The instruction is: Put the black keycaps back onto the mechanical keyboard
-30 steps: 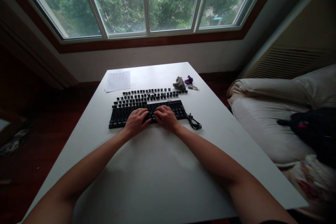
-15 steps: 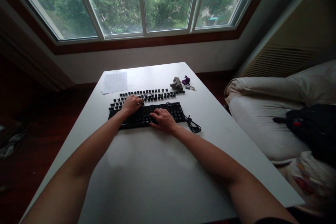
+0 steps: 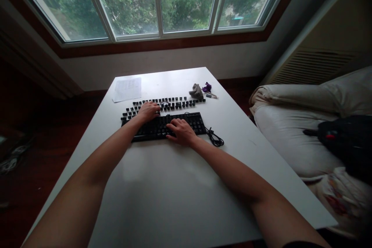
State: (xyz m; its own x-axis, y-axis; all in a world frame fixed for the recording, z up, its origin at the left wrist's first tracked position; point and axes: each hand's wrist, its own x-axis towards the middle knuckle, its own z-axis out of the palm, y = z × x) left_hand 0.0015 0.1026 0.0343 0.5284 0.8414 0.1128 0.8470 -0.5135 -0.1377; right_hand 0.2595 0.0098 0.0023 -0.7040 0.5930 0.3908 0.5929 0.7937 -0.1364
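A black keyboard (image 3: 157, 128) lies on the white table, its bundled cable (image 3: 215, 138) at the right end. My right hand (image 3: 182, 131) rests on the keyboard's middle, thumb apart from the fingers. Just beyond the keyboard's back edge, my left hand (image 3: 148, 111) hovers by the loose black keycaps (image 3: 180, 105), which lie in rows. Its fingers are bent and drawn together, pointing right. Anything between those fingertips is too small to make out. The left hand and wrist hide part of the keycap rows and the keyboard's left part.
On the table (image 3: 174, 190), a printed paper sheet (image 3: 127, 89) lies at the back left. A grey cloth (image 3: 196, 91), a purple cloth (image 3: 207, 87) and a slim tool (image 3: 211, 95) are at the back right. A sofa (image 3: 285, 124) with a black bag (image 3: 345, 139) stands to the right.
My left hand has shifted slightly away from me and to the right, over the keycap rows. My right hand stays on the keyboard. The view has tilted a little.
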